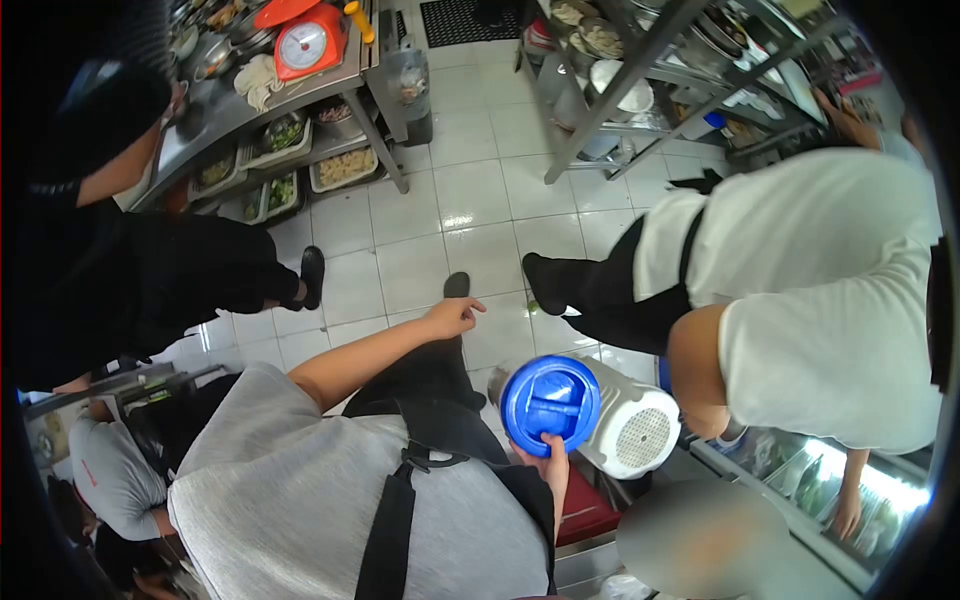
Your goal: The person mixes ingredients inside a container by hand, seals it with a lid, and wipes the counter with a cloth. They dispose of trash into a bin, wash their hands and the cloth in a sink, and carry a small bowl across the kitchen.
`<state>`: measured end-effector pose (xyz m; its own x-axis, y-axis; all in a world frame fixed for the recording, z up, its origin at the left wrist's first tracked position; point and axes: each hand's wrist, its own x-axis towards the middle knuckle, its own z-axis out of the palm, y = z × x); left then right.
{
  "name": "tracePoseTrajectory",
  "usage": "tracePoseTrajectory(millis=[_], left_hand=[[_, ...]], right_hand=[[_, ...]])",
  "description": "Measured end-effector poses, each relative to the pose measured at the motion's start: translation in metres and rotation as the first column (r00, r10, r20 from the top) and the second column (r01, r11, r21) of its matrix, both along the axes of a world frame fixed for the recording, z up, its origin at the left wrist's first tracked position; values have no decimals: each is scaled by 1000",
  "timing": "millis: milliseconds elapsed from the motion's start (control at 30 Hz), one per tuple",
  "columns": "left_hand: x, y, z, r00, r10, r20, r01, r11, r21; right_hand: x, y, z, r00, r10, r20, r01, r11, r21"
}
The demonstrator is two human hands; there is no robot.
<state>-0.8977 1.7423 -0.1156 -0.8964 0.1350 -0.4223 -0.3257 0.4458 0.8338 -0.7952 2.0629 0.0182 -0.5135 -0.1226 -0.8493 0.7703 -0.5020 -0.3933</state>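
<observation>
"Hands first?"
"The left hand (455, 317) hangs empty, fingers loosely bent, over the tiled floor (410, 205); the right hand (549, 467) grips the blue lid (550, 403) at its near rim, thumb on top."
"And the room?"
"A kitchen. A red scale (307, 42) stands near the right edge of a steel table (222, 115), food trays (345, 168) beneath."
"Any writing?"
"The scale's dial marks are too small to read."
"The lid?"
"Round, glossy, with a bar across its recessed middle, just beside a white machine (640, 437)."
</observation>
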Motion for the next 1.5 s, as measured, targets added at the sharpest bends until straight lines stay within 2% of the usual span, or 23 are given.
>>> tracePoseTrajectory(millis=[33,200,400,533,633,767,867,900,933,967,1033,1100,1167,1200,1267,1367,1433,1467,1500], left_hand=[[-3,-4,-7,1000,14,25,-14,1000,15],[-56,-36,-6,994,62,90,-70,994,88],[-138,-104,33,985,173,2,-172,976,132],[-138,-166,13,943,328,-55,-322,942,96],[-113,-207,1,920,391,-29,-392,919,-50],[-60,-234,-19,878,474,62,-436,847,-305],[-21,-234,-34,863,492,113,-417,821,-391],[0,-236,-60,797,567,209,-480,804,-351],[3,-227,-58,748,606,269,-520,788,-328],[12,-222,-75,644,680,349,-667,724,-179],[-27,-194,-47,483,658,577,-741,659,-130],[-80,-172,-38,432,655,620,-762,633,-138],[-150,-157,-29,493,649,579,-719,679,-149],[-186,-151,-25,549,637,542,-719,690,-82],[-259,-142,-13,692,559,457,-613,789,-37],[-342,-132,5,886,395,243,-398,917,-37],[-372,-122,16,897,384,220,-388,921,-27],[-382,-119,20,901,380,210,-384,923,-24],[-386,-116,18,906,360,222,-371,929,6]], right_hand=[[-17,-12,0,1000,-30,-1,30,999,25],[-125,-75,2,991,-125,-40,122,989,-79],[-260,-92,-41,965,-251,-77,237,960,-150],[-364,-93,-46,956,-276,-102,259,953,-158],[-447,-80,-60,959,-269,-84,252,953,-169],[-552,-56,-100,927,-369,-59,351,914,-206],[-612,-51,-100,897,-420,-138,406,906,-116],[-631,-52,-94,896,-405,-185,392,914,-102],[-650,-46,-97,900,-397,-177,387,918,-91],[-666,-38,-102,907,-382,-178,373,924,-82],[-697,-21,-111,919,-351,-183,346,937,-60],[-722,-14,-108,932,-301,-201,300,953,-39],[-745,-8,-109,942,-264,-206,265,964,-22],[-754,-6,-109,945,-239,-225,242,970,-16],[-773,-7,-100,957,-191,-220,191,981,-22],[-801,0,-98,971,-174,-162,171,985,-32],[-818,-7,-78,980,-139,-140,136,990,-31],[-827,-7,-75,974,-99,-203,89,994,-57],[-832,-10,-73,968,-65,-244,66,998,-3]])
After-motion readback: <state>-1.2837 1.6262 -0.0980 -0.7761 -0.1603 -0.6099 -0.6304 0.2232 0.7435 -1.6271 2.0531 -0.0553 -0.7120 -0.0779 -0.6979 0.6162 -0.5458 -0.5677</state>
